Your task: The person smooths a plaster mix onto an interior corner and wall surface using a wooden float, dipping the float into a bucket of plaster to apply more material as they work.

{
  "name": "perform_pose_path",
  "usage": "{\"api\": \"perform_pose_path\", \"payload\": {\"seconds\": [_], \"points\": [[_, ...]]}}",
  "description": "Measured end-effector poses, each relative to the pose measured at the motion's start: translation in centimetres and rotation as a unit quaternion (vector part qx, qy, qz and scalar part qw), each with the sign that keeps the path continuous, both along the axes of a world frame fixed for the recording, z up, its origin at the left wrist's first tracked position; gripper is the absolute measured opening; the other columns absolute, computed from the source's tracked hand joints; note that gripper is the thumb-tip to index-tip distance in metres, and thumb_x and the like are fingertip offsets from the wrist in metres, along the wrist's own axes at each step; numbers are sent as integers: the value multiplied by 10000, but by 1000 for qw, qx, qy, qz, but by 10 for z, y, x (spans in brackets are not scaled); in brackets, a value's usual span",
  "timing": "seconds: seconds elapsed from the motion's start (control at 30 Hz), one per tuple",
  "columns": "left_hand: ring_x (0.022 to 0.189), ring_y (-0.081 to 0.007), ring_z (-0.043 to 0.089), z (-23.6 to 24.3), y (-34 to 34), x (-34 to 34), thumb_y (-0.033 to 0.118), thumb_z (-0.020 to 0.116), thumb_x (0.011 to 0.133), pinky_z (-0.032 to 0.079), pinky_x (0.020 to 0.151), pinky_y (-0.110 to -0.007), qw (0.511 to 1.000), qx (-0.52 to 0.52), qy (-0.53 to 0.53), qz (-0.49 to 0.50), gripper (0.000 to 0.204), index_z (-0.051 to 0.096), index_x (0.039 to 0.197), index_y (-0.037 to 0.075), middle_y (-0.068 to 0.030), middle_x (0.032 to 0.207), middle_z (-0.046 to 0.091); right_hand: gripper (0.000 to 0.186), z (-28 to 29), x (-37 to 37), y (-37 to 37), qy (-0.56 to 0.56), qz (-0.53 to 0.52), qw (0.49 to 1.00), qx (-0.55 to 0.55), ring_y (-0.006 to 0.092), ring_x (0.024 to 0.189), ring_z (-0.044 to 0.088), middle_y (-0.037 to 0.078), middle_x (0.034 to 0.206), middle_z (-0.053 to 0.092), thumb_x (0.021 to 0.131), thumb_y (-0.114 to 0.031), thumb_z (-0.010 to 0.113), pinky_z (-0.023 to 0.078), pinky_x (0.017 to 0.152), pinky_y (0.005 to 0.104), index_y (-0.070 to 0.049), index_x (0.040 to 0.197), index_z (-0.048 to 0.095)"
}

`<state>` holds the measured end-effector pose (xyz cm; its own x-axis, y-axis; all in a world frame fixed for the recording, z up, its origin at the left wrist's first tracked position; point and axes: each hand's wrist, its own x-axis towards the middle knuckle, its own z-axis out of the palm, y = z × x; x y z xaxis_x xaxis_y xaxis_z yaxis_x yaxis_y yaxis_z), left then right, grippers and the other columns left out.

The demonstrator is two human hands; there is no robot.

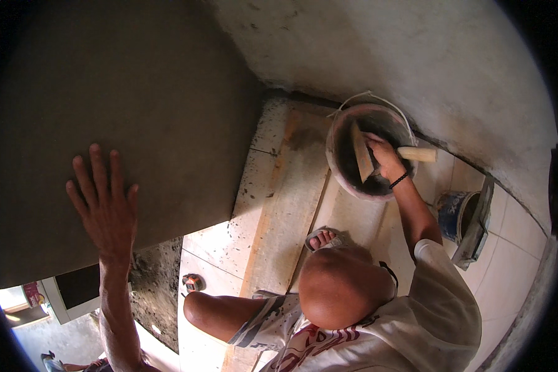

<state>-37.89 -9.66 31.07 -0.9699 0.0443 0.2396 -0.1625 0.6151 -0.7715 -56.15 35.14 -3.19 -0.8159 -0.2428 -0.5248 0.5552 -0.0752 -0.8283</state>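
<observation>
Left hand point(105, 208), spread open and flat, props the big brown tile point(136, 93) — a slip could drop it on the co-worker point(353, 291) crouched at five o'clock.

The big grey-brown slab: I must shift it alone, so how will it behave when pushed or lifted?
The large flat grey-brown slab looks rigid: its edges run straight, without sag. Probably heavy, since it dwarfs the left hand spread flat on it. Its matt face should give a palm fair grip.
</observation>
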Motion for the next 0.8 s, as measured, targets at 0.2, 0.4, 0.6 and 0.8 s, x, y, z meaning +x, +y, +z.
{"api": "perform_pose_path", "payload": {"seconds": [0.2,0.4,0.6,0.8], "points": [[1467,-330,135,-1,-2,0,438,625,870,174,1167,-570,1000,7,0,5,728,319,1491,209,-65,1595,171,319,0,0,-5,65,58,991,101,145,1108,560,43,1195,641,956,-168,521,415,964,270,-54,1232,635],[1471,-320,122,1,-3,2,443,625,869,160,1173,-559,1000,17,5,-10,731,318,1492,213,-60,1600,152,335,23,1,-1,32,145,985,87,141,1078,581,35,1183,647,950,-197,534,444,936,269,-62,1240,632],[1461,-325,166,2,0,1,448,677,823,221,1152,-546,1000,3,7,-9,754,366,1468,211,-61,1586,199,365,56,6,23,-36,147,987,61,139,1097,584,28,1229,628,945,-150,516,464,929,282,-56,1289,588],[1466,-327,152,0,0,2,486,661,819,186,1158,-544,1000,8,-2,3,761,375,1464,199,-67,1592,188,389,29,13,60,-31,90,959,-265,189,1055,626,96,1234,614,980,-179,476,519,918,338,-21,1334,511]]}}
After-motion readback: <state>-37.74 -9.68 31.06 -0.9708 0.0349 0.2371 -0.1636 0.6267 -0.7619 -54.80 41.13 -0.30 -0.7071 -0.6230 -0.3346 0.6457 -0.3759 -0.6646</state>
